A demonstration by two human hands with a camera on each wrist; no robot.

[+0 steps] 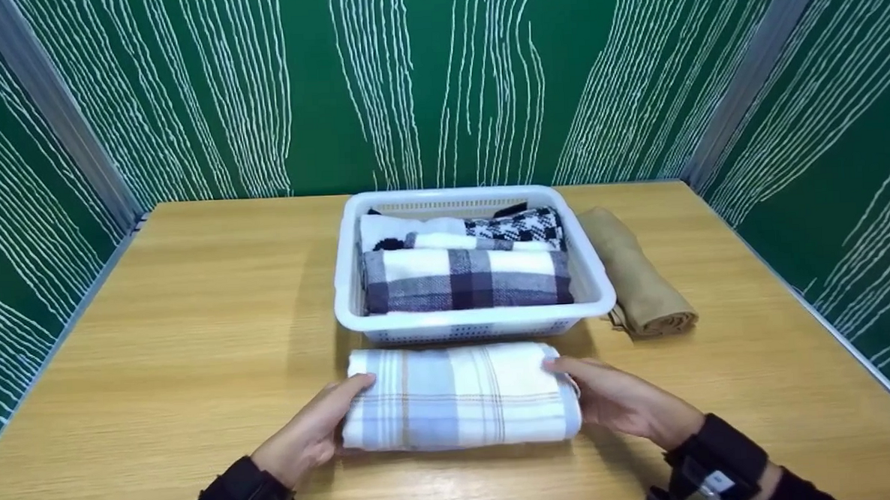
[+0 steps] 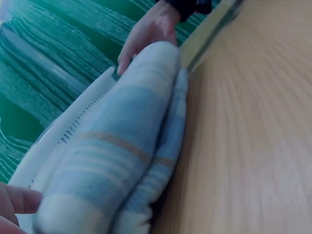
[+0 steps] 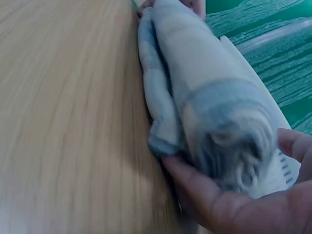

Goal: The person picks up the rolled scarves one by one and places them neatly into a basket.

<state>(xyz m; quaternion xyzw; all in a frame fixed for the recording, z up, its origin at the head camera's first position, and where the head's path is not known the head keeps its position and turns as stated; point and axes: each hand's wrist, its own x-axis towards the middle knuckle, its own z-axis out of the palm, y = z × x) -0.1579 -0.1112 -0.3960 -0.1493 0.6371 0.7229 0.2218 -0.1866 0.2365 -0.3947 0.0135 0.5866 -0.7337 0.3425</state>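
Note:
A rolled-up plaid cloth (image 1: 459,396), white and light blue with thin brown lines, lies crosswise in front of the basket. At its left end my left hand (image 1: 314,428) grips it, thumb on the upper side. My right hand (image 1: 624,400) holds the opposite end, its thumb also on top. The right wrist view shows the spiral end of the roll (image 3: 234,151) between thumb and fingers, with a loose flap (image 3: 163,112) along the table side. In the left wrist view, only some fingers (image 2: 22,200) of the left hand show beside the cloth.
Just behind the roll stands a white plastic basket (image 1: 474,318) holding a dark checked rolled cloth (image 1: 469,279) and other black-and-white fabrics (image 1: 523,228). To its right lies a rolled tan cloth (image 1: 638,279). Green walls with white lines (image 1: 475,83) enclose the wooden table (image 1: 194,343).

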